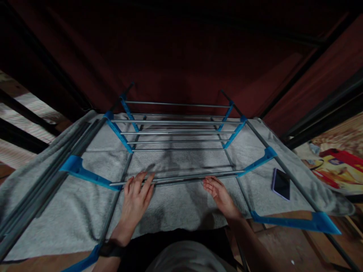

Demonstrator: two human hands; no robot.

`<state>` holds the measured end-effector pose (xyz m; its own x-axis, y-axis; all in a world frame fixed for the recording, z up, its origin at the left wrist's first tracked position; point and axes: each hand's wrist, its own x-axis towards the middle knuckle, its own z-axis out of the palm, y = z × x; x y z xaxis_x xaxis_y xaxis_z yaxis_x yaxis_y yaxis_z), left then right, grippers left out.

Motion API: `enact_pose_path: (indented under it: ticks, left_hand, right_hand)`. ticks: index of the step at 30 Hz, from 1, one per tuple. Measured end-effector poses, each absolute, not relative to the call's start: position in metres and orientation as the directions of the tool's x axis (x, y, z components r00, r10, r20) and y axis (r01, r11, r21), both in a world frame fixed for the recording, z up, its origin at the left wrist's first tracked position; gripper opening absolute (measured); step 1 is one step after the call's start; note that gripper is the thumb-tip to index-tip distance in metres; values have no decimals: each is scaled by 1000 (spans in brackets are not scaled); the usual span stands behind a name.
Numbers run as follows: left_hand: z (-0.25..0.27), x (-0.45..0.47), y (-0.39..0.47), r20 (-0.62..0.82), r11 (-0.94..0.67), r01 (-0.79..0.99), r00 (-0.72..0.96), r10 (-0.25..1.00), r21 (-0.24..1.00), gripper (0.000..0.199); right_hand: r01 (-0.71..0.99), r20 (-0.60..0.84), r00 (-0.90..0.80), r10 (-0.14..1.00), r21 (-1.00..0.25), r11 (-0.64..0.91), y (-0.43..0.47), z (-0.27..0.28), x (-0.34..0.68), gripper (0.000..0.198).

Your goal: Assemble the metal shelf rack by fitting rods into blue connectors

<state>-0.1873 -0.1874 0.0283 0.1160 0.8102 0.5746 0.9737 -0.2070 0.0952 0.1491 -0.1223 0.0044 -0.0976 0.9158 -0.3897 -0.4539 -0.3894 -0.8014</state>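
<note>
A thin grey metal rod (176, 177) runs crosswise in front of me between two blue plastic brackets. My left hand (136, 198) lies over its left part, fingers bent around it and slightly apart. Its left end shows at the tip of the left bracket (87, 174); whether it is seated there I cannot tell. On the right, the rod meets the right bracket (256, 161). My right hand (217, 192) has its fingers curled on the rod, right of the middle. A second rod runs close alongside. Farther back, several rods (176, 133) span other blue brackets (235, 132) of the rack frame.
A grey towel-like cloth (181, 211) lies under the frame. Several loose tubes (53, 170) rest at the left. A phone (281, 184) lies right, beside a frame tube. More brackets (295, 223) stick out near the front edge. A red and yellow package (337, 170) is far right.
</note>
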Motion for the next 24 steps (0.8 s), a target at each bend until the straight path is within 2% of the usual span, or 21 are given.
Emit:
enact_pose_path:
  ticks: [5, 8, 12, 15, 18, 24]
  left_hand:
    - [16, -184, -212, 582, -191, 977, 102, 807, 95, 56]
    - [8, -182, -231, 582, -129, 983, 31, 813, 128, 57]
    - [-6, -178, -262, 549, -115, 972, -16, 836, 203, 47]
    - [-20, -174, -291, 500, -159, 958, 19, 866, 238, 39]
    - [-35, -173, -327, 458, -179, 953, 50, 887, 244, 39]
    - [-60, -197, -417, 404, -74, 951, -57, 913, 300, 34]
  right_hand:
    - [-405, -393, -115, 912, -820, -404, -128, -2, 148, 36]
    - [-392, -404, -127, 906, -819, -420, -131, -6, 148, 34]
    - [-353, -431, -129, 893, -821, -448, -134, -14, 150, 35]
    - [-318, -447, -119, 886, -829, -461, -135, -21, 151, 35]
    - [-293, -455, -113, 883, -834, -467, -136, -29, 152, 34]
    - [-256, -420, -108, 901, -864, -433, -138, -41, 154, 36]
